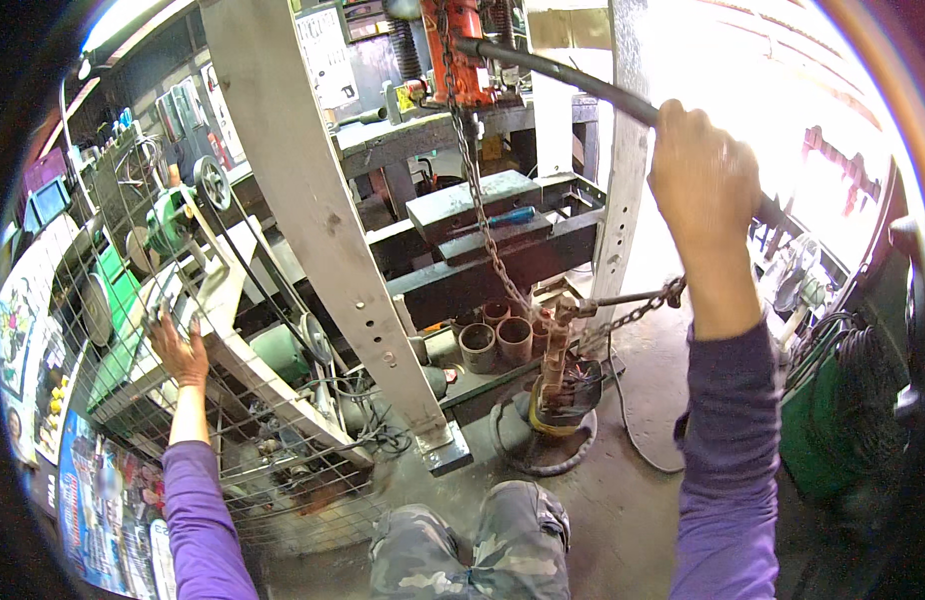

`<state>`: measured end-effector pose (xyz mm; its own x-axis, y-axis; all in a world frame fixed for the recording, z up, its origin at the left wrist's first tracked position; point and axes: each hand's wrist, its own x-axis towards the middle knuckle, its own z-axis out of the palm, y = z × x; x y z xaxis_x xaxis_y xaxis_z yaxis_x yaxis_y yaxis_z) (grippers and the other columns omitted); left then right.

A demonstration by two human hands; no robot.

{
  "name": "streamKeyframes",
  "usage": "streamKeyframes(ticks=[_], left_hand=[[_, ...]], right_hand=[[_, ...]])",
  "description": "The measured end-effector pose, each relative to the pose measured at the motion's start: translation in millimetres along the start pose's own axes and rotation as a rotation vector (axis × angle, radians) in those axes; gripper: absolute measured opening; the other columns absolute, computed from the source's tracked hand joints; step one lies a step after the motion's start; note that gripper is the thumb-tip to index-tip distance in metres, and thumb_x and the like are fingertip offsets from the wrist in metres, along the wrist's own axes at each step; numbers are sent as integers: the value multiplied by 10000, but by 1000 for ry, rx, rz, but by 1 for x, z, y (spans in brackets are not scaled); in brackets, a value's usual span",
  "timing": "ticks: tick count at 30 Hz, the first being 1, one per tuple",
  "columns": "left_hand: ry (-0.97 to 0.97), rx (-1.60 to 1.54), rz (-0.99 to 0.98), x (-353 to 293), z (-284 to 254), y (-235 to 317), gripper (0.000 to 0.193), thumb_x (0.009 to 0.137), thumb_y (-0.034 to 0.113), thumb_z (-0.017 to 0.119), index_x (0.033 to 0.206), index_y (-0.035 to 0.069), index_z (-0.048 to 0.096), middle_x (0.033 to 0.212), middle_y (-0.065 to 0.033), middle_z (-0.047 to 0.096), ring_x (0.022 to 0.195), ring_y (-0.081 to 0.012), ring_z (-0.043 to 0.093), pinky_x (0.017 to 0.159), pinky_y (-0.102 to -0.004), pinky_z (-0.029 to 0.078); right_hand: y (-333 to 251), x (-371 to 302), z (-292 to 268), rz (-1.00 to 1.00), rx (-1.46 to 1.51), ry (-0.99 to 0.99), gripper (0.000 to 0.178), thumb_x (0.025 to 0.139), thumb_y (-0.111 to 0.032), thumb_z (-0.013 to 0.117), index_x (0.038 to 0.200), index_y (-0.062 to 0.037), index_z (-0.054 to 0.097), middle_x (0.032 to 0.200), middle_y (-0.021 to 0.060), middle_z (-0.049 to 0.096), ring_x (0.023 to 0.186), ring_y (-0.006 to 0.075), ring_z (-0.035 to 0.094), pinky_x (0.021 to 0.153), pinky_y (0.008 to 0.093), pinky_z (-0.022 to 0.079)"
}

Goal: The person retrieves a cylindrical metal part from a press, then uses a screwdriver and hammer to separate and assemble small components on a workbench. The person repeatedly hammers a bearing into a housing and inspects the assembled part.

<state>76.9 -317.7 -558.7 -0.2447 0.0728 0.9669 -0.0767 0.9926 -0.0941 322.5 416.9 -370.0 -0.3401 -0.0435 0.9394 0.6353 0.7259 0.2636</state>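
Observation:
My right hand (705, 180), raised at the upper right, is closed around a long dark lever bar (573, 75). The bar runs leftward to a red hydraulic bottle jack (457, 55), which sits high between the two pale uprights of a press frame (318, 210). A chain (473, 185) hangs in front of the jack and slopes down to the right. At the left, my left hand (180, 350) lies with fingers spread against a wire mesh panel (213, 460), beside a pale metal machine frame; it holds nothing.
Metal blocks (473, 205) and a blue-handled screwdriver (510, 217) lie on the press's dark crossbeam. Several pipe sections (478, 348) stand below. A rusty jack-like tool (556, 365) with a hose around its base stands on the floor. Coiled cables (863, 390) hang at the right.

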Motion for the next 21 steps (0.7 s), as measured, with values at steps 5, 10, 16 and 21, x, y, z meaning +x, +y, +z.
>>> streamKeyframes(ticks=[5, 10, 16, 21], left_hand=[[-202, -114, -26, 2, -37, 16, 809, 952, 506, 680, 1608, 128, 392, 1648, -193, 393, 1534, -419, 331, 1274, -588, 195], [-648, -263, -186, 45, -108, 44, 982, 829, 311, 842, 1651, 293, 305, 1693, -258, 253, 1580, -474, 190, 1297, -549, 196], [-1040, -209, -254, 126, -195, 75, 1082, 790, 279, 878, 1669, 233, 250, 1689, -250, 228, 1548, -463, 261, 1278, -509, 267], [-1018, -465, -408, 127, -293, 127, 737, 816, 177, 828, 1485, 105, 527, 1550, -303, 435, 1345, -454, 524, 1117, -480, 472]], right_hand=[[-4, 14, -32, 29, -3, -195, 80, 986, -218, 606, 957, -144, 620, 821, 9, 599, 656, 183, 703, 622, 382, 545], [6, 40, -53, 95, 204, -763, 135, 967, -150, 594, 1081, -77, 584, 965, 127, 683, 789, 290, 758, 677, 444, 603], [69, 94, -79, 145, 540, -1148, 323, 908, -124, 594, 1223, -56, 582, 1000, 240, 747, 952, 477, 726, 841, 556, 577], [151, 64, -163, 374, 544, -1359, 346, 914, -240, 668, 1235, -124, 613, 1032, 249, 737, 974, 478, 710, 827, 596, 556]])
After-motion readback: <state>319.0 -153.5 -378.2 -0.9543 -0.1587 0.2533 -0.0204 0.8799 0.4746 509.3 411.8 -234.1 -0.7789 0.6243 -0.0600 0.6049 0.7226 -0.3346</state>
